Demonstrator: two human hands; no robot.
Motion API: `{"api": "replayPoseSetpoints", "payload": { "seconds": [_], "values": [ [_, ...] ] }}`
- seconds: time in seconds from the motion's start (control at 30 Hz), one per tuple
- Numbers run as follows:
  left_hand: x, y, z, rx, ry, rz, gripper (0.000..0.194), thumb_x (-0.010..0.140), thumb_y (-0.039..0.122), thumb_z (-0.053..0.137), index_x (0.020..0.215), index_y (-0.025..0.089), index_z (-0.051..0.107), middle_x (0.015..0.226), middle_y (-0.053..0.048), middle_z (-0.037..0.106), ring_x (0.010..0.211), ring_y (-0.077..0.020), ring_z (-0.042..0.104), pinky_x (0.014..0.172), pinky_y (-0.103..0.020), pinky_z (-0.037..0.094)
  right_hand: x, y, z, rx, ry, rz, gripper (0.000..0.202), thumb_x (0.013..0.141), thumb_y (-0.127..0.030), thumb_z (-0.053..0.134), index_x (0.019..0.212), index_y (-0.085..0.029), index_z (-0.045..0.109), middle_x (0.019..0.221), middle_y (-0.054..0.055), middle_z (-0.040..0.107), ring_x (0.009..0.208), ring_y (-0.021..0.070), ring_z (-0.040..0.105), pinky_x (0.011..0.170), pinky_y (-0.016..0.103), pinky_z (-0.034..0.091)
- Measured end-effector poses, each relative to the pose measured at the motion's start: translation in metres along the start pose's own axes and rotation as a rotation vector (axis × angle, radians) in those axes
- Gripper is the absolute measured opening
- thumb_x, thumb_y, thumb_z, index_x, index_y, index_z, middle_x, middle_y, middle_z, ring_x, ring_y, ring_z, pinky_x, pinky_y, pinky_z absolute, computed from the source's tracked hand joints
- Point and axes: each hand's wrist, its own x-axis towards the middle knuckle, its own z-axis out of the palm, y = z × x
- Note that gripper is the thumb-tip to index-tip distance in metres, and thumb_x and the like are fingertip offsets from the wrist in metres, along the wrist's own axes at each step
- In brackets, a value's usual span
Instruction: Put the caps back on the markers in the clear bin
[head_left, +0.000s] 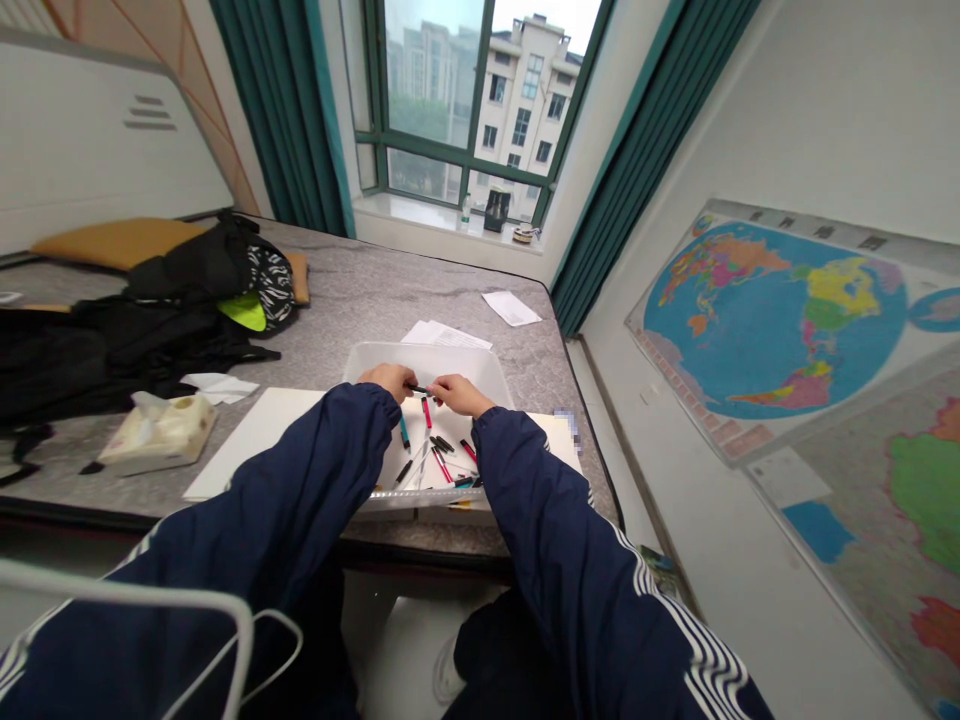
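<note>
Over the far part of a white plastic bin [431,497], my left hand [387,380] and my right hand [459,395] face each other. A dark pen [419,389] spans the short gap between them. The left fingers are closed around one end, while the right fingertips pinch the other. Below my hands, several pens and loose caps lie scattered on the bin's floor. Among them are a red pen [427,412], a teal pen [404,433] and a black pen [403,471]. My fingers partly cover the ends of the held pen.
White board sheets [251,440] stick out beside the bin. Papers [448,335] lie behind it, with another sheet [511,308] farther right. Left on the grey bed surface are a tissue pack [159,432] and a black bag [112,345]. A wall map [780,310] hangs at right.
</note>
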Motion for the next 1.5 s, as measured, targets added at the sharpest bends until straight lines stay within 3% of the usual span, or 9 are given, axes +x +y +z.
{"api": "replayPoseSetpoints", "payload": {
  "seconds": [0.2,0.37,0.57,0.73,0.8,0.9,1.0,1.3,1.5],
  "values": [
    [0.0,0.002,0.005,0.058,-0.027,0.006,0.039,0.091,0.032,0.049,0.125,0.029,0.067,0.122,-0.008,0.069,0.115,-0.0275,0.061,0.092,-0.034,0.047,0.0,0.004,-0.001,-0.012,0.121,0.015,0.012,0.082,-0.021,0.07,0.093,-0.016,0.072,0.082,0.002,0.071,0.075,0.0112,0.064,0.071,0.02,0.044],
    [-0.003,0.004,0.001,0.059,-0.021,0.015,0.032,0.087,0.029,0.054,0.112,0.03,0.074,0.111,-0.006,0.073,0.11,-0.0281,0.062,0.089,-0.035,0.047,-0.001,0.003,-0.004,-0.008,0.163,0.028,0.025,0.068,-0.006,0.077,0.09,-0.016,0.073,0.085,0.001,0.072,0.077,0.012,0.064,0.073,0.022,0.047],
    [-0.003,-0.002,0.0,0.05,0.07,0.034,0.026,0.079,0.024,0.064,0.1,0.03,0.077,0.095,-0.005,0.074,0.112,-0.0285,0.057,0.09,-0.035,0.045,-0.003,0.003,-0.005,0.031,0.14,0.026,0.014,0.073,-0.015,0.077,0.087,-0.016,0.075,0.084,0.003,0.075,0.077,0.013,0.066,0.071,0.021,0.046],
    [0.001,-0.005,0.003,0.083,0.134,0.042,0.027,0.078,0.022,0.062,0.101,0.028,0.075,0.101,-0.004,0.074,0.106,-0.0272,0.059,0.087,-0.034,0.047,-0.004,0.002,-0.004,0.019,0.049,-0.016,0.015,0.089,-0.022,0.062,0.091,-0.015,0.075,0.078,0.003,0.075,0.073,0.0124,0.067,0.07,0.02,0.045],
    [0.002,-0.003,0.005,0.098,0.097,0.056,0.032,0.081,0.024,0.06,0.11,0.028,0.072,0.111,-0.004,0.072,0.11,-0.0279,0.057,0.09,-0.035,0.047,-0.003,0.003,-0.003,0.002,0.081,-0.021,0.014,0.088,-0.021,0.063,0.092,-0.016,0.075,0.079,0.003,0.075,0.074,0.0122,0.067,0.071,0.02,0.045],
    [0.004,0.002,0.01,0.104,-0.067,0.036,0.038,0.087,0.031,0.055,0.123,0.027,0.067,0.123,-0.007,0.068,0.118,-0.0304,0.055,0.095,-0.04,0.046,-0.002,0.005,-0.003,-0.014,0.127,-0.013,0.012,0.081,-0.017,0.07,0.092,-0.017,0.075,0.082,0.002,0.075,0.077,0.0126,0.068,0.073,0.02,0.045],
    [0.006,0.003,0.012,0.089,-0.194,0.002,0.037,0.09,0.03,0.051,0.123,0.028,0.068,0.124,-0.009,0.067,0.117,-0.0305,0.058,0.095,-0.042,0.046,-0.003,0.006,-0.005,-0.024,0.134,-0.016,0.014,0.078,-0.018,0.074,0.092,-0.019,0.076,0.083,0.001,0.075,0.08,0.013,0.068,0.074,0.02,0.045],
    [0.004,-0.004,0.008,0.079,-0.024,-0.005,0.028,0.075,0.029,0.067,0.101,0.031,0.074,0.105,-0.005,0.074,0.106,-0.0254,0.064,0.09,-0.032,0.048,-0.005,0.004,-0.006,-0.009,0.043,-0.041,0.016,0.084,-0.025,0.069,0.094,-0.017,0.076,0.079,0.002,0.075,0.079,0.0131,0.066,0.074,0.021,0.045],
    [0.006,0.005,0.017,0.055,-0.186,0.06,0.038,0.083,0.027,0.06,0.12,0.03,0.069,0.121,-0.007,0.07,0.116,-0.0273,0.06,0.095,-0.036,0.047,-0.003,0.007,-0.006,-0.089,0.081,-0.051,0.017,0.078,-0.024,0.075,0.094,-0.018,0.077,0.085,0.003,0.075,0.08,0.0138,0.065,0.073,0.021,0.043]
  ]
}}
